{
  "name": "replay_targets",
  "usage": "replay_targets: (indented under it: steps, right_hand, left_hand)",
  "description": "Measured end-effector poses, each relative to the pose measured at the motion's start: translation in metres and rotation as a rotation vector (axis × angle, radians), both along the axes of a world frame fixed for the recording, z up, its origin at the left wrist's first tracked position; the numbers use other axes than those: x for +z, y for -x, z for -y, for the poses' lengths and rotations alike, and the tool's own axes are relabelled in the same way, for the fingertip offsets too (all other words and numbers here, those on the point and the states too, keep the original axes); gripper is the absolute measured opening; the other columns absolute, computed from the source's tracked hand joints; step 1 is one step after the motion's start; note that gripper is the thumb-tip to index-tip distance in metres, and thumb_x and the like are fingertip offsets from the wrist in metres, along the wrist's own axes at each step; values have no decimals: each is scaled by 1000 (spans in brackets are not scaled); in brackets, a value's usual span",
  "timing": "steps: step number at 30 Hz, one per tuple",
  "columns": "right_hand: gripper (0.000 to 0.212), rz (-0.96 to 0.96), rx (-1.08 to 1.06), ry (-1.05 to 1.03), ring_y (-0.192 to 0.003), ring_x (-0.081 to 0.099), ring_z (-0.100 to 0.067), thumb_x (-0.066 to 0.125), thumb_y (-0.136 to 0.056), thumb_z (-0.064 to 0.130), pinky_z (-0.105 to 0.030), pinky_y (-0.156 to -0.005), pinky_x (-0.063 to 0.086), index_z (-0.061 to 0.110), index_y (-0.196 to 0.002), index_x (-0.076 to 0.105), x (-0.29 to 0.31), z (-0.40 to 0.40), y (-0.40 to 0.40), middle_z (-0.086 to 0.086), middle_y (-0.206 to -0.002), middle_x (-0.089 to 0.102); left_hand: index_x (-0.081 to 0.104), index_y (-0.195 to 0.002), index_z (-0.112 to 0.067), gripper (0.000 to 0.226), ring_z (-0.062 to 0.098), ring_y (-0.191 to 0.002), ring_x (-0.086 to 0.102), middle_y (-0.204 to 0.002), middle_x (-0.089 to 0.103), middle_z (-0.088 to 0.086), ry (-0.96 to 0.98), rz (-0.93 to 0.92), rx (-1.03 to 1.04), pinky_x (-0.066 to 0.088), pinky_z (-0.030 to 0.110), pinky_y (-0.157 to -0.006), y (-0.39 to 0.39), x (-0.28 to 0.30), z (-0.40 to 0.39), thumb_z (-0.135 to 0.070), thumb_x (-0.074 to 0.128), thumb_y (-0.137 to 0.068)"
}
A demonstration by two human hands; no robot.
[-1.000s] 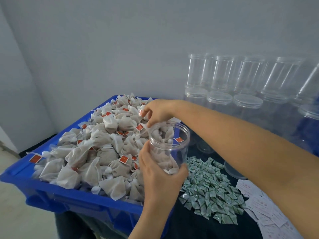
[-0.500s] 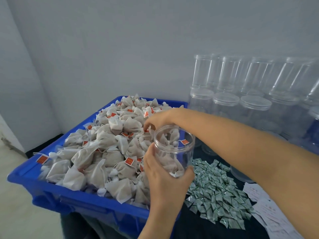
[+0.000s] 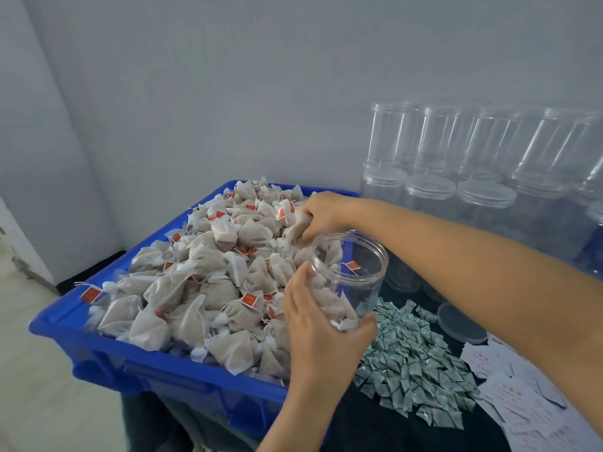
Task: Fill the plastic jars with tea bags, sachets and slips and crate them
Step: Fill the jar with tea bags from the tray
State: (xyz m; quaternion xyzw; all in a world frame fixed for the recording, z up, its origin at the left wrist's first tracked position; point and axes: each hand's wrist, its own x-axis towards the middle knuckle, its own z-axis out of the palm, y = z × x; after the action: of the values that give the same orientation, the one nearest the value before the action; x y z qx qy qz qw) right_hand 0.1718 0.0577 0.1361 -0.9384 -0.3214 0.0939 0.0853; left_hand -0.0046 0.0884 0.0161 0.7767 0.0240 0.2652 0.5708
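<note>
While the left hand (image 3: 321,324) grips the clear jar (image 3: 350,278), tilted at the blue crate's (image 3: 169,370) right edge, the right hand (image 3: 321,216) pinches a tea bag (image 3: 295,228) from the heap, which looks light and soft, best pinched by its gathered cloth.

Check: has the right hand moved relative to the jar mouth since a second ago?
Yes. The right hand has dropped from above the jar rim to the tea bags left of it in the blue crate.
</note>
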Motion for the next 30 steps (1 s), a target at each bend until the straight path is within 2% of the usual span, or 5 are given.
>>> replay_targets:
  steps: [10, 13, 19, 26, 30]
  right_hand:
    - [14, -108, -8, -525, -55, 57, 3, 82, -80, 28, -11, -51, 44, 24, -84, 70, 73, 40, 41, 11, -70, 67]
    - [16, -122, 40, -529, -58, 58, 7, 83, -79, 28, -9, -51, 43, 27, -91, 72, 85, 56, 60, 20, -70, 69]
    - [13, -184, 32, -425, -53, 54, 4, 81, -80, 17, -9, -48, 41, 26, -82, 72, 73, 77, 79, 16, -63, 67]
    - [16, 81, 38, -65, -55, 46, -7, 81, -80, 28, -22, -54, 36, 20, -77, 67, 59, 69, 96, 8, -60, 56]
    - [30, 347, 105, 284, -59, 42, -18, 69, -84, 17, -25, -46, 26, 13, -63, 47, 49, 50, 106, 0, -61, 44]
  left_hand:
    - [17, -138, -45, 100, 6, -128, 34, -135, 29, -20, 84, -12, -25, 38, 41, -108, -2, -3, -1, -39, 81, -61]
    - [18, -142, -38, 102, -11, -116, 34, -112, 28, -45, 80, -5, -34, 39, 34, -105, -5, -4, -2, -35, 83, -63]
    - [20, -143, -34, 101, -25, -99, 38, -115, 31, -34, 102, 9, -41, 38, 13, -82, -7, -6, -3, -30, 84, -64]
    - [19, -140, -41, 101, 6, -125, 38, -138, 30, -11, 110, 8, -33, 40, 37, -106, -5, -3, -2, -31, 84, -64]
    - [14, -143, -40, 105, -29, -100, 36, -131, 28, -19, 104, -8, -46, 43, 9, -77, -5, -4, -2, -30, 84, -65]
